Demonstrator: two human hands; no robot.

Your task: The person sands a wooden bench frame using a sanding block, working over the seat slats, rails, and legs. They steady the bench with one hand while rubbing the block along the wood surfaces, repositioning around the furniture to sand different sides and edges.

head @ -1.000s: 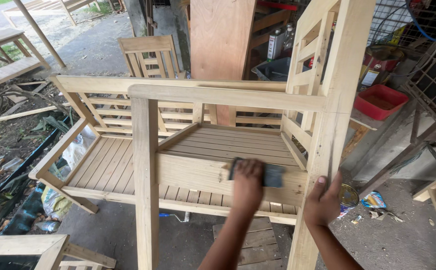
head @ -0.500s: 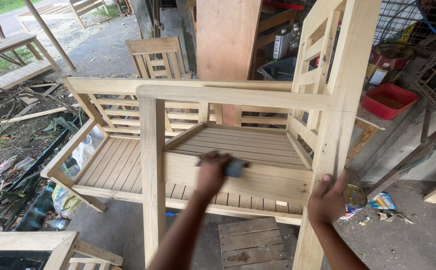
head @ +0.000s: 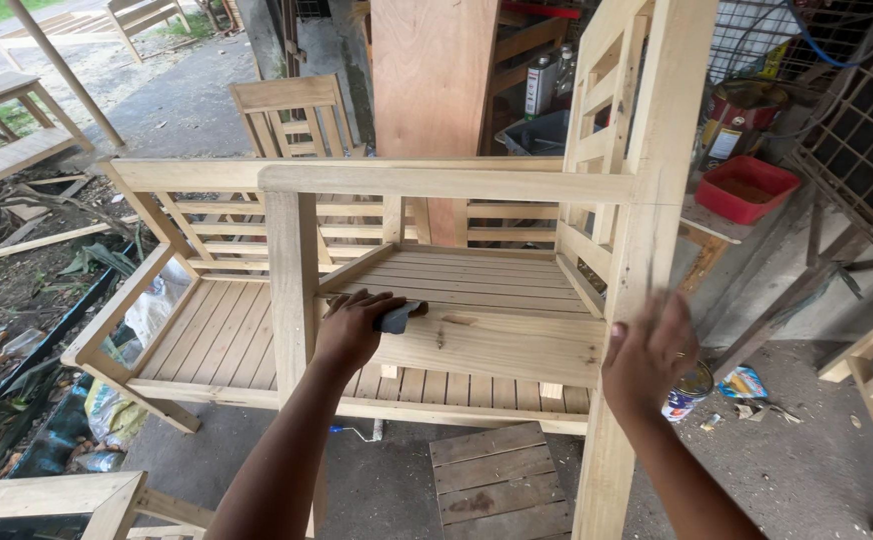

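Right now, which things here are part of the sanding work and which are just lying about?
In use:
- wooden bench, being worked on
- dark sanding pad, pressed on its front rail by the left hand
- right hand, resting on the bench's upright post

Lying about:
- red tray
- paint tin on the floor
- wooden chair behind
- small slatted stool

Open workshop yard, daylight, grey concrete floor (head: 817,470)

Tall plywood panel (head: 432,70) behind; red tray (head: 747,188) on a ledge at right; wire mesh (head: 857,120) beyond; small slatted stool (head: 502,480) below; timber scraps (head: 27,240) left
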